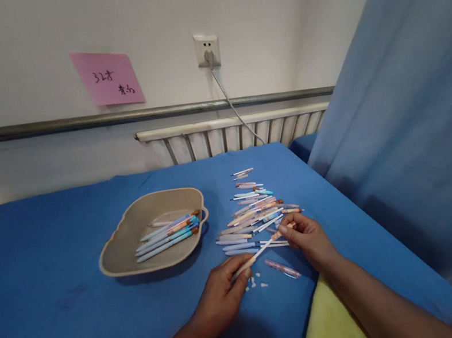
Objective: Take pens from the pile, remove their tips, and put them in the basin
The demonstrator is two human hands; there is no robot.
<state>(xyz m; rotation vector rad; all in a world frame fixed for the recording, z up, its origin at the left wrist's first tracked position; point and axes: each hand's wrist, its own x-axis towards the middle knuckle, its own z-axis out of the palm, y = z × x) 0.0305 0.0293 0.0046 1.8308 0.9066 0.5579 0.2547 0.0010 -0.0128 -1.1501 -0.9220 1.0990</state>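
Note:
My left hand (224, 294) and my right hand (308, 239) together hold one thin pen (262, 251) slanted above the blue cloth; the left pinches its lower end, the right its orange upper end. Just beyond lies a loose pile of pens and pen parts (255, 213). A pink pen (282, 268) lies on the cloth between my hands, with a few small white bits (255, 285) beside the left hand. A beige tray (120, 251) to the left holds several assembled pens (170, 234).
The blue cloth (57, 303) covers the work surface up to a wall with a radiator (233, 135), a socket with a cable (207, 50) and a pink note (108, 78). A blue curtain (418, 117) hangs on the right. Yellow fabric (330, 325) lies near me.

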